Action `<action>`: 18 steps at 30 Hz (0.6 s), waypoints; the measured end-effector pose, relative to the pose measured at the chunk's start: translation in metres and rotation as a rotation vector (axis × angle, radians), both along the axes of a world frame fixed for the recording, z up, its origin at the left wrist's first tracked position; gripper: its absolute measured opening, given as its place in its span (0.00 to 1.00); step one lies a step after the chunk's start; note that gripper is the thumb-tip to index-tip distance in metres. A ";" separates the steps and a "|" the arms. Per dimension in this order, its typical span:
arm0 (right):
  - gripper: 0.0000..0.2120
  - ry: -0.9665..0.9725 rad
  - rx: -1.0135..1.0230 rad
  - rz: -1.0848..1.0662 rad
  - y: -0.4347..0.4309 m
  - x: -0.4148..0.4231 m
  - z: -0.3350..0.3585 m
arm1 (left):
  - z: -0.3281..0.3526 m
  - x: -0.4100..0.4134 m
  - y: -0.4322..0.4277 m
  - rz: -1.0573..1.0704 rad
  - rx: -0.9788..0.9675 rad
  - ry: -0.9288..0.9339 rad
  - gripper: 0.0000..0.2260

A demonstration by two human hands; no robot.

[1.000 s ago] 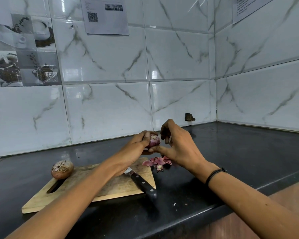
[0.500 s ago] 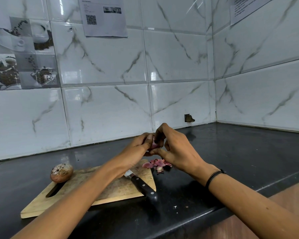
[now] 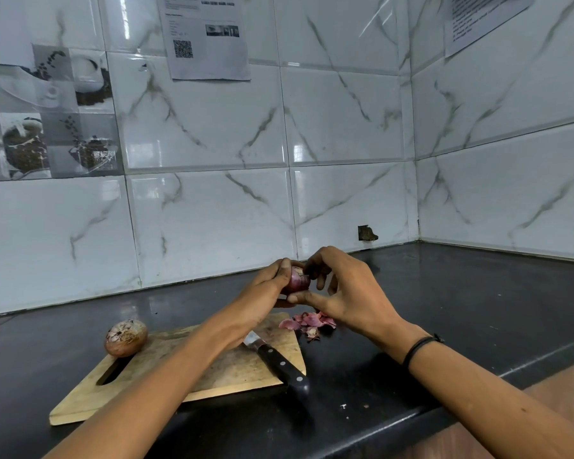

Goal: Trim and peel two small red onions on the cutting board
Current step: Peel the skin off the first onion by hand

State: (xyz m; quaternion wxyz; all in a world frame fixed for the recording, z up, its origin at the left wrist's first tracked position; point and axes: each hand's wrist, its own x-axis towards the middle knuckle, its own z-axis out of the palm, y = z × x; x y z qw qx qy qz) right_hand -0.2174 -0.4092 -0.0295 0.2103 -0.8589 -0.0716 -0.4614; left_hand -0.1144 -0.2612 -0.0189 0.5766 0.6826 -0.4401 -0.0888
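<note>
Both hands hold a small red onion (image 3: 298, 280) in the air above the far right corner of the wooden cutting board (image 3: 212, 369). My left hand (image 3: 262, 293) grips it from the left. My right hand (image 3: 342, 293) pinches it from the right, thumb under it and fingertips at its top. A second onion (image 3: 125, 337), still in its dry brown skin, sits on the board's far left corner. A black-handled knife (image 3: 280, 362) lies on the board's right side, handle over the near edge.
A small heap of pink onion peels (image 3: 309, 321) lies on the dark counter (image 3: 444, 309) just right of the board. Tiled walls meet in a corner at the back right. The counter's front edge runs along the lower right.
Both hands have stayed above the board with the onion, which has turned a little between the fingers. The right fingertips have shifted over its top. The view has drifted slightly.
</note>
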 end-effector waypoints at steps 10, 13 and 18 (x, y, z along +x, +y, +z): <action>0.07 -0.008 -0.027 0.030 0.003 -0.004 0.001 | 0.006 0.004 0.006 0.065 0.049 -0.150 0.16; 0.05 -0.004 -0.022 0.044 0.003 -0.005 0.002 | 0.007 0.004 0.007 0.061 0.061 -0.171 0.14; 0.03 0.042 -0.022 0.093 0.004 -0.005 0.000 | 0.008 0.002 0.011 0.041 0.101 -0.194 0.15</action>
